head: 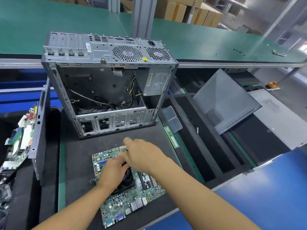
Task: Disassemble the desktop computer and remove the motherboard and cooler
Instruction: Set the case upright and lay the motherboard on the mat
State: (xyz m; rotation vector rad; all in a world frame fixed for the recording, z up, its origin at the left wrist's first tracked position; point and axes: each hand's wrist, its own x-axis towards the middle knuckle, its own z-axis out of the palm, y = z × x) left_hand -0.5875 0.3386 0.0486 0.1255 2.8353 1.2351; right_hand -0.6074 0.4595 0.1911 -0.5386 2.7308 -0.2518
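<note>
While the motherboard (126,201) is lying flat on the black mat (79,163) of the worktop (61,176), just in front of the open computer case (108,90), both hands are meeting over its middle. The left hand (114,170) is resting on the black cooler (128,179), which is sitting on the board, and its fingers are curling over the cooler's far edge. The right hand (141,155) is reaching across from the right above the board's far half, its fingertips pointing left and nearly touching the left hand. It is showing as a blur, so I cannot tell how far it is open or whether it is holding anything.

The case is standing on the mat with its open side facing the person. Inside, loose cables are trailing across the floor of the case, and the power supply (156,82) is sitting in the upper right corner. To the right of the mat a memory stick (172,138) is lying beside two clear plastic lids (172,120), and farther right a grey side panel (227,100) is leaning at a tilt. At the left edge other circuit boards (18,143) are lying piled together. Cardboard boxes (182,12) are standing at the back.
</note>
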